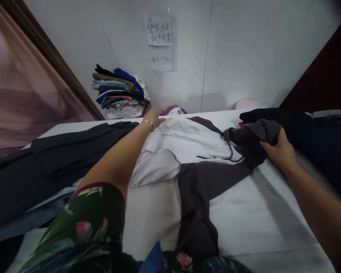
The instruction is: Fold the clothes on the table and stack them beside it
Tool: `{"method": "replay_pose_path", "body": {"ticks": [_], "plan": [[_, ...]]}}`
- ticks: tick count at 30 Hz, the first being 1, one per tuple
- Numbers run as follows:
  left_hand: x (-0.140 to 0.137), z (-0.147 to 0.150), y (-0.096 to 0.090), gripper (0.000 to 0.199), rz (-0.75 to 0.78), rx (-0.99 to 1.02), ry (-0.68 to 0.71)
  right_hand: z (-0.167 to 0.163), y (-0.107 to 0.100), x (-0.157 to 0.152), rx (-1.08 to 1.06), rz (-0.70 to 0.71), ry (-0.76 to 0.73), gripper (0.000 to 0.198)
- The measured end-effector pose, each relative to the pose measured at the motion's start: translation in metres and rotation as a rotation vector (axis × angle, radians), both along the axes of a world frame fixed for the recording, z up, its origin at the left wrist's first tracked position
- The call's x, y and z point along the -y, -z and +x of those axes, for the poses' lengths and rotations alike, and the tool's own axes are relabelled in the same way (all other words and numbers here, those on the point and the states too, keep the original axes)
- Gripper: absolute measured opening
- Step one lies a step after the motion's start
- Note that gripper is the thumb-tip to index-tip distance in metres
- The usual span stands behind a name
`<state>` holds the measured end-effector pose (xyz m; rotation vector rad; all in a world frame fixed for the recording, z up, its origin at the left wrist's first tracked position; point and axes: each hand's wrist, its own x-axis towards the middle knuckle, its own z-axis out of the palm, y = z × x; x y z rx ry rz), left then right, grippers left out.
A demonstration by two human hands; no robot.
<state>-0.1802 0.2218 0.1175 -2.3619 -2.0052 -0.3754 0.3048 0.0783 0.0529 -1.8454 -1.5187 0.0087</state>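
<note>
A white and dark grey hooded jacket (193,140) lies spread on the white table, with drawstrings at its neck and one dark sleeve (197,204) stretching toward me. My right hand (281,151) grips the dark hood at the jacket's right end, thumb on top, and lifts it a little. Across the table, my left hand (157,116) is at the far left edge of the white part; its fingers are blurred, so their hold on the cloth does not show clearly.
Dark folded trousers (74,148) and other garments cover the table's left side. A tall stack of folded clothes (121,93) stands at the back by the wall. Dark clothes (309,140) are heaped on the right. Two handwritten papers (161,32) hang on the wall.
</note>
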Motion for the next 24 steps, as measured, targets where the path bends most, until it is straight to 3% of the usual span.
{"method": "replay_pose_path", "body": {"ticks": [2, 4, 7, 11, 14, 17, 21, 24], "plan": [[0.029, 0.009, 0.016, 0.037, 0.007, 0.043, 0.047, -0.017, 0.003, 0.022, 0.147, 0.136, -0.098, 0.067], [0.063, 0.008, 0.032, 0.032, -0.059, 0.036, 0.123, -0.043, 0.011, 0.050, 0.169, 0.168, -0.368, 0.050], [0.110, -0.007, 0.055, 0.028, -0.203, -0.004, 0.112, -0.095, 0.026, 0.095, 0.011, -0.084, -0.808, 0.039], [0.146, -0.033, 0.083, 0.029, -0.218, -0.104, -0.027, -0.163, 0.031, 0.151, -0.023, -0.402, -1.138, 0.060], [0.155, -0.041, 0.097, 0.032, -0.184, -0.145, -0.046, -0.198, 0.026, 0.180, -0.005, -0.553, -1.183, 0.074], [0.154, -0.037, 0.103, 0.039, -0.176, -0.179, -0.060, -0.216, 0.029, 0.194, 0.027, -0.587, -1.202, 0.074], [0.148, -0.027, 0.100, 0.044, -0.170, -0.231, -0.132, -0.224, 0.046, 0.195, 0.064, -0.434, -1.215, 0.046], [0.149, -0.024, 0.091, 0.041, -0.149, -0.279, -0.139, -0.218, 0.059, 0.188, -0.122, -0.317, -1.204, 0.020]]}}
